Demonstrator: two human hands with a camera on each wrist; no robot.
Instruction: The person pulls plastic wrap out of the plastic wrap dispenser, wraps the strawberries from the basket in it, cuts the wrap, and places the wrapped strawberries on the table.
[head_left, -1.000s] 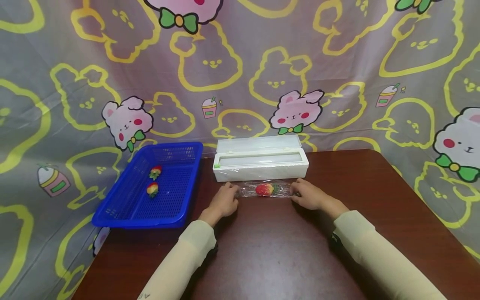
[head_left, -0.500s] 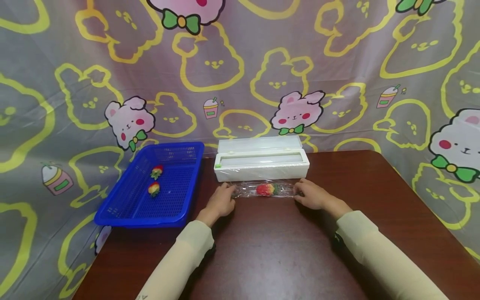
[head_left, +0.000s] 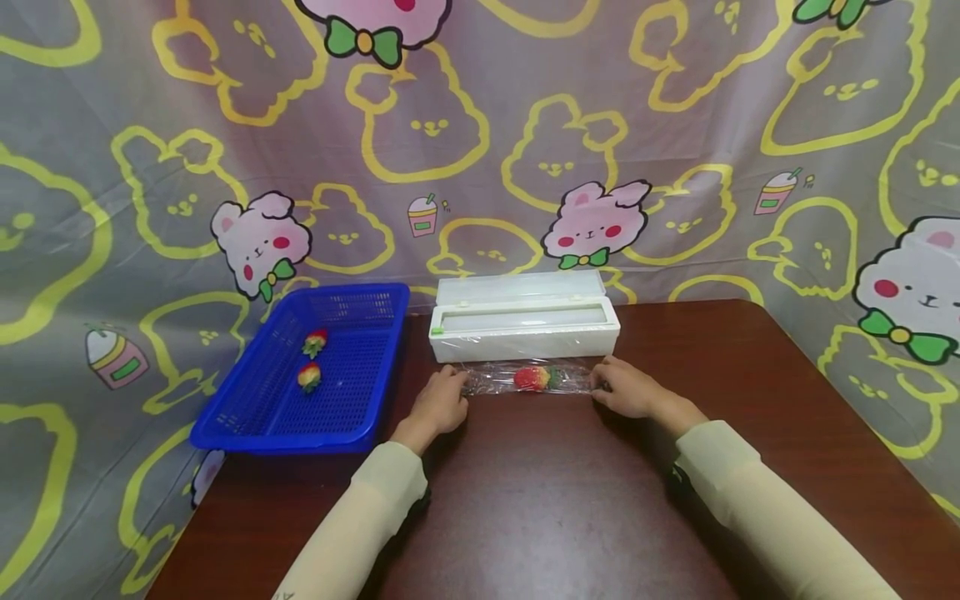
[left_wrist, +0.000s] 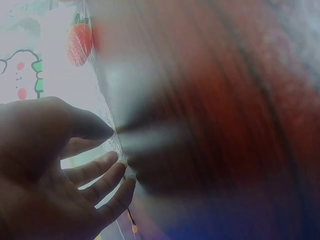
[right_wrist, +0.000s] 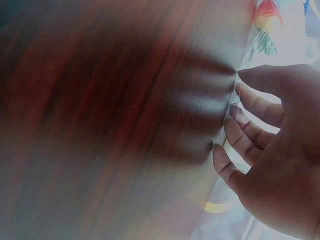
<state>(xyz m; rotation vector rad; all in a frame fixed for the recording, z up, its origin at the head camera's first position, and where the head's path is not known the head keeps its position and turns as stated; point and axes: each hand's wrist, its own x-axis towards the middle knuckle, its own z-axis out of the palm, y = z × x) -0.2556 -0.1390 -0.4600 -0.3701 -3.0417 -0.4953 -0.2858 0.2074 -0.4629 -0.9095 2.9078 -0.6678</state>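
Note:
A strawberry (head_left: pixel 531 378) lies wrapped in a strip of clear cling film (head_left: pixel 495 378) on the table, just in front of a white cling film dispenser (head_left: pixel 525 343). At the film's left end, my left hand (head_left: pixel 439 402) pinches it, thumb and fingertips down at the tabletop. My right hand (head_left: pixel 628 390) holds the right end the same way. From the left wrist, the strawberry (left_wrist: pixel 80 42) shows beyond the thumb, under shiny film. The right wrist view has its leafy end (right_wrist: pixel 267 42) near the thumb tip.
To the left stands a blue plastic basket (head_left: pixel 360 392) with two strawberries (head_left: pixel 309 377) inside. The dispenser's lid (head_left: pixel 521 288) is raised. A patterned curtain (head_left: pixel 480 125) hangs behind the brown table (head_left: pixel 555 500).
Both hands have drawn slightly apart, the left one leftward and the right one rightward, along the film's ends. The wrapped strawberry has stayed nearly in place.

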